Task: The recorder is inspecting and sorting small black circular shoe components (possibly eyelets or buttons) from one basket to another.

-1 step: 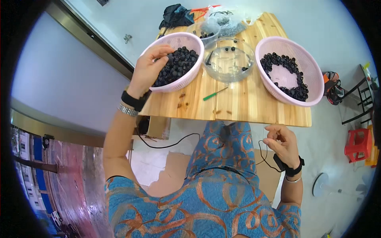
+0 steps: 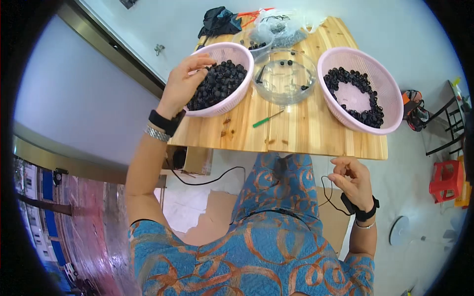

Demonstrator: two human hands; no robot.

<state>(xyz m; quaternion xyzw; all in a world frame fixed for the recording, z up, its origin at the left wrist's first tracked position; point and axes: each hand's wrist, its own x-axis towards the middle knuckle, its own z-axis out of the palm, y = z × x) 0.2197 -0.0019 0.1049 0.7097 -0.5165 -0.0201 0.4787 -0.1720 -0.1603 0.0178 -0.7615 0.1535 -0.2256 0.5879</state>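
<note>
My left hand (image 2: 183, 81) is over the left pink basket (image 2: 240, 92), its thumb and fingers apart beside a heap of small black round parts (image 2: 221, 85). Part of that basket is hidden behind the hand. Just off the table's near edge, at the right, my right hand (image 2: 353, 180) hangs with fingers loosely bent. A gap shows between its thumb and forefinger, and nothing is visible in it. A second pink basket (image 2: 390, 106) stands on the right, with black parts (image 2: 368, 117) scattered in a ring around its bare bottom.
Between the baskets on the wooden table (image 2: 301, 133) stands a clear round container (image 2: 284, 98) with a few black pieces. A green-handled screwdriver (image 2: 266, 119) lies before it. Behind are a smaller clear tub (image 2: 253, 48), plastic bags (image 2: 286, 32) and a black bag (image 2: 219, 22).
My left hand and wrist have shifted very slightly to the left over the basket. The right hand holds nearly the same place and pose.
</note>
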